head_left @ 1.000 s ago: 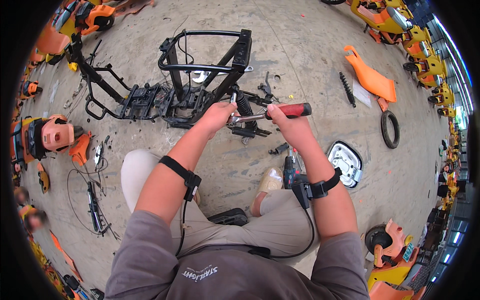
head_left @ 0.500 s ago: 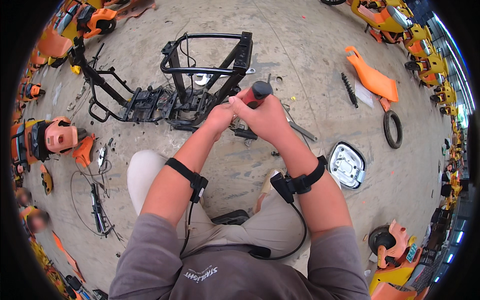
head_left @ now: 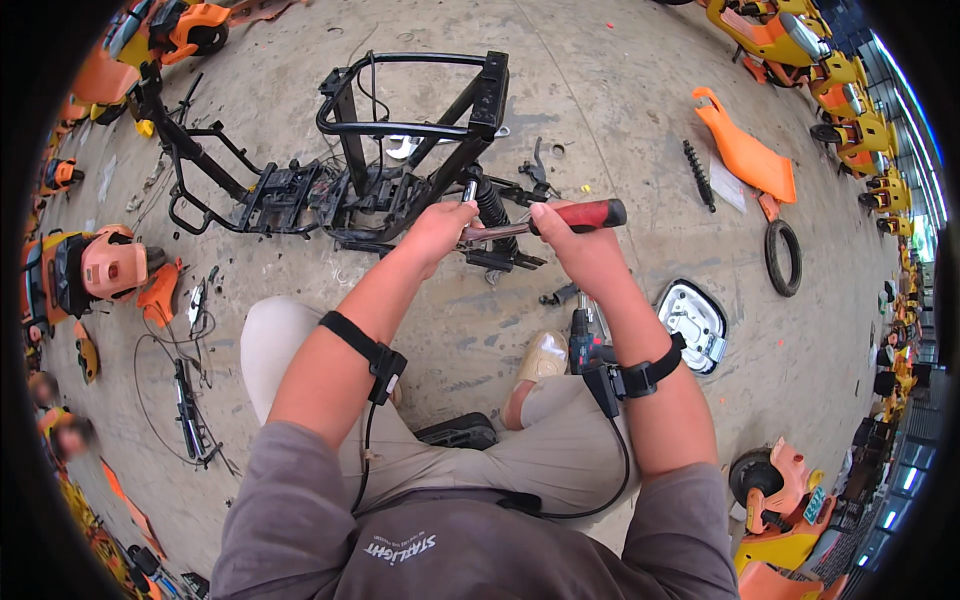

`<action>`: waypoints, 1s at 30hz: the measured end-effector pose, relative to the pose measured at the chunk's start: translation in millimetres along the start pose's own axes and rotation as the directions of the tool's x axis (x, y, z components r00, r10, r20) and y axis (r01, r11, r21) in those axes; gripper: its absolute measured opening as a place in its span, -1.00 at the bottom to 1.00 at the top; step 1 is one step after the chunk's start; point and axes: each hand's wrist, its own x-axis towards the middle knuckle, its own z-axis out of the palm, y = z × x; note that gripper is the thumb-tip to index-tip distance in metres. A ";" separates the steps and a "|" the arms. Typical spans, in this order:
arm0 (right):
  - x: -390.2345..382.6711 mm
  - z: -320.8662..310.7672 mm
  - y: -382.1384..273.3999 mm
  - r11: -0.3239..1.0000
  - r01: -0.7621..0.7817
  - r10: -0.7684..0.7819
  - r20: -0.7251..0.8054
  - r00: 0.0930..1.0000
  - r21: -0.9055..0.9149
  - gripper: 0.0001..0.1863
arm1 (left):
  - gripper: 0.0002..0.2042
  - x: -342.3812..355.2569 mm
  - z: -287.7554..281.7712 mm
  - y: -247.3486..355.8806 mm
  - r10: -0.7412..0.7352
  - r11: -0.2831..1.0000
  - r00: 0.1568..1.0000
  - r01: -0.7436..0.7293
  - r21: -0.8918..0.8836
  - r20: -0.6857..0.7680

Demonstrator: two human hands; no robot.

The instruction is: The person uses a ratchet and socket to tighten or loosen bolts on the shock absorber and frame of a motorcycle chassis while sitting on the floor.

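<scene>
My right hand (head_left: 582,255) is closed round a ratchet wrench (head_left: 592,214) with a red and black handle, its thumb along the metal shaft. The tool lies almost level, its head to the left. There my left hand (head_left: 438,238) is closed about the head, and a silver socket end shows above its fingers. Just behind the tool stands a black coil shock absorber (head_left: 492,202), fitted at the rear of a bare black scooter frame (head_left: 415,130). Which bolt the socket sits on, if any, is hidden.
Near my right knee lies a cordless drill (head_left: 582,345). Right of it is a white and black lid-like part (head_left: 693,328). A loose shock absorber (head_left: 699,176), an orange panel (head_left: 745,155) and a tire (head_left: 783,258) lie farther right. Cables (head_left: 165,400) sprawl at left.
The handle has swung from upright to nearly level, pointing right. My right hand has moved right and down with it, while my left stays near the head. The shock absorber and drill now show.
</scene>
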 end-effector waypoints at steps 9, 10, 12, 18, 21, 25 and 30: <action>10.7 45.0 -37.7 0.977 0.202 -0.205 0.038 0.978 0.068 -0.67 | -0.65 -12.1 18.2 20.6 -0.011 0.986 0.999 0.005 -0.169 -0.039; 10.1 48.7 -43.8 0.987 0.162 -0.162 0.072 0.984 0.000 -0.69 | -0.62 -10.5 12.3 17.8 -0.011 0.992 0.999 0.005 -0.128 -0.044; 8.9 51.5 -53.1 0.989 0.121 -0.111 0.111 0.988 -0.086 -0.71 | -0.62 -8.2 2.7 11.5 -0.004 0.994 0.999 -0.001 -0.110 -0.042; 1.2 26.0 -31.1 0.995 0.086 -0.088 -0.027 0.996 -0.047 -0.60 | -0.64 -10.6 -4.6 6.9 -0.059 0.997 0.998 0.059 -0.041 -0.010; -1.7 6.4 -10.9 0.997 0.064 -0.067 -0.088 0.994 -0.037 -0.59 | -0.64 -14.2 -1.6 12.6 -0.079 0.995 0.997 0.079 -0.064 -0.008; 1.6 -2.4 1.2 0.999 -0.040 0.037 -0.093 0.995 -0.026 -0.57 | -0.64 -10.1 -3.5 11.5 -0.079 0.995 0.996 0.081 -0.066 0.027; 0.8 18.1 -25.0 0.999 0.034 -0.035 -0.054 0.998 -0.024 -0.60 | -0.70 3.3 -2.4 -0.8 -0.043 0.999 0.999 0.043 0.005 -0.023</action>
